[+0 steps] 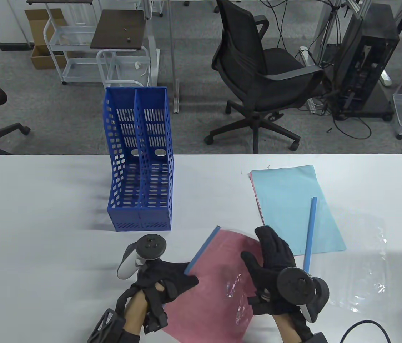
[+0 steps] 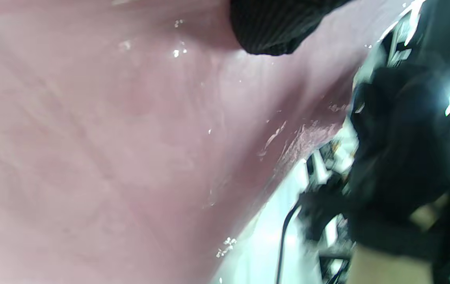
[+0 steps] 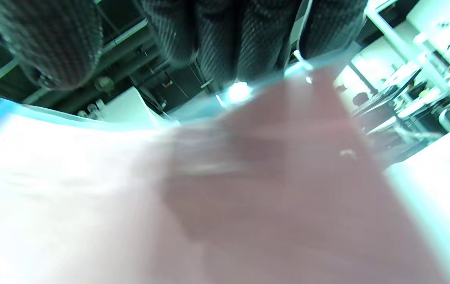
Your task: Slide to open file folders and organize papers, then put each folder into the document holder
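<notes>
A pink folder point(image 1: 222, 286) with a clear cover and a blue slide bar point(image 1: 202, 250) along its left edge is held tilted above the table's near edge. My left hand point(image 1: 177, 277) grips it at the slide bar's lower end; a fingertip point(image 2: 264, 27) presses the pink folder point(image 2: 110, 138). My right hand point(image 1: 258, 250) holds the upper right part, its fingers point(image 3: 225, 39) reaching over the far edge of the folder point(image 3: 268, 189). The blue two-slot document holder point(image 1: 138, 171) stands behind, left of centre, with nothing visible in its slots.
A light blue sheet point(image 1: 294, 207) lies over pink paper at the right. On its right side lies a loose blue slide bar point(image 1: 310, 234), and a clear plastic cover point(image 1: 365, 271) lies further right. A black cable point(image 1: 365, 327) curls at the bottom right.
</notes>
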`<state>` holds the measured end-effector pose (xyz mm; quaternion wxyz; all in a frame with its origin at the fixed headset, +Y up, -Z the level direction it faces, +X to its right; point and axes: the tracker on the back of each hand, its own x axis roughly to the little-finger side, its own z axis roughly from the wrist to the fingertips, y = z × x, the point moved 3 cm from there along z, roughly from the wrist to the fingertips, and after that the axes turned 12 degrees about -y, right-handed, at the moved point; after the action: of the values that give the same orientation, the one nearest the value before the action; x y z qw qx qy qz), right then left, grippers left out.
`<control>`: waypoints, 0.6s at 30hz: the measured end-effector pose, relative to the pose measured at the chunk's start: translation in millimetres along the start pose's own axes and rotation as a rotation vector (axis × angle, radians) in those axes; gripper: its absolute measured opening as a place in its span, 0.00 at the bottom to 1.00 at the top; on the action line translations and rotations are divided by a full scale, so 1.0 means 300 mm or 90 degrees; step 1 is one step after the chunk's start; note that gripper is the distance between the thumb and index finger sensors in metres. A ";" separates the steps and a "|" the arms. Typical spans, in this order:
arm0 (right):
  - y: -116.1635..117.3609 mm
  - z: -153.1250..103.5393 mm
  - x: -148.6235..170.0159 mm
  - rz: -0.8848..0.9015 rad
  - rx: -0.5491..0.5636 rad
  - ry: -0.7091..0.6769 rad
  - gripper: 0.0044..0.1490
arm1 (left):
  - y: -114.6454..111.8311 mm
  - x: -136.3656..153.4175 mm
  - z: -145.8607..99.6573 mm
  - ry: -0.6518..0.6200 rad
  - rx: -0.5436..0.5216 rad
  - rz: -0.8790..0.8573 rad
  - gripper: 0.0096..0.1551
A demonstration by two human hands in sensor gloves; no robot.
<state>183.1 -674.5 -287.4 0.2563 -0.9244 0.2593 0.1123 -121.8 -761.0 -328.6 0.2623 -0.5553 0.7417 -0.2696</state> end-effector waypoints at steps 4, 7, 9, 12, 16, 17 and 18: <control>0.061 -0.006 0.032 -0.011 -0.080 0.029 0.60 | 0.122 -0.055 -0.090 -0.089 -0.137 -0.047 0.31; 0.113 -0.014 0.041 0.005 -0.140 0.048 0.62 | 0.212 -0.124 -0.189 -0.171 -0.242 -0.065 0.31; 0.135 -0.015 0.041 0.003 -0.157 0.047 0.62 | 0.272 -0.181 -0.272 -0.238 -0.335 -0.051 0.31; 0.153 -0.016 0.038 -0.011 -0.170 0.041 0.62 | 0.346 -0.262 -0.405 -0.350 -0.525 -0.026 0.31; 0.184 -0.026 0.030 -0.039 -0.196 0.032 0.62 | 0.400 -0.323 -0.513 -0.418 -0.761 0.058 0.31; 0.196 -0.029 0.026 -0.053 -0.208 0.025 0.62 | 0.413 -0.331 -0.520 -0.438 -0.796 0.071 0.31; 0.202 -0.030 0.023 -0.060 -0.214 0.021 0.62 | 0.423 -0.335 -0.520 -0.452 -0.818 0.075 0.31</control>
<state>157.0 -726.8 -307.3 0.0989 -0.9670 0.1976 0.1270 -291.1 -616.9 -295.5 0.1237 -0.6126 0.6526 0.4283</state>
